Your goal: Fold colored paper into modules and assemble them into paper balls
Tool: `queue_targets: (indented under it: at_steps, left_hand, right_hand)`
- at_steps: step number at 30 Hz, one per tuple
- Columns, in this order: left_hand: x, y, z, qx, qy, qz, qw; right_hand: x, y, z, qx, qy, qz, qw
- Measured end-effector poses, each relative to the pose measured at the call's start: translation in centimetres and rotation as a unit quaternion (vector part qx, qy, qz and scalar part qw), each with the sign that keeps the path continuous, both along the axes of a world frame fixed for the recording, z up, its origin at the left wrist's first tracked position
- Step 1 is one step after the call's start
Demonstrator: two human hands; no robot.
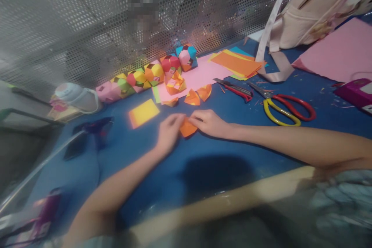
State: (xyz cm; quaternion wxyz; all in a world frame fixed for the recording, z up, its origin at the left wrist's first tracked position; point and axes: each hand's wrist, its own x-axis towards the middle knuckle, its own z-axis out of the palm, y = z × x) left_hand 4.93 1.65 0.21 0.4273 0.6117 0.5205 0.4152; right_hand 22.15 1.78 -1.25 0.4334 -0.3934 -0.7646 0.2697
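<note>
Between my two hands is a small folded piece of orange paper (188, 128). My left hand (170, 131) pinches its left edge, and my right hand (207, 121) grips the upper right side with fingers bent. Just beyond lie folded orange paper pieces (192, 97), and behind them an orange-and-yellow folded paper ball (175, 83). To the left of my left hand is a stack of yellow paper squares (144, 113). The fingertips partly cover the paper, so its exact fold is hard to see.
Colourful paper balls (154, 73) line the perforated metal screen (110, 19). Right of my hands lie large scissors (281, 108) and a red-handled cutter (236, 89). Orange sheets (236, 63) sit on pink paper. A bottle (77, 97), a glue gun (99, 126) and a bag (305, 19) stand around.
</note>
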Motion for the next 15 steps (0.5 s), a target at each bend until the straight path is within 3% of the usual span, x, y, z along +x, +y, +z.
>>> queue_targets:
  at_steps: [7, 15]
  left_hand:
    - [-0.32, 0.18, -0.24, 0.039, 0.020, 0.032, 0.999]
    - [-0.10, 0.29, -0.24, 0.034, 0.067, 0.008, 0.997]
  right_hand:
    - [0.09, 0.07, 0.09, -0.027, 0.025, -0.039, 0.999]
    - [0.13, 0.15, -0.09, -0.028, 0.028, -0.037, 0.999]
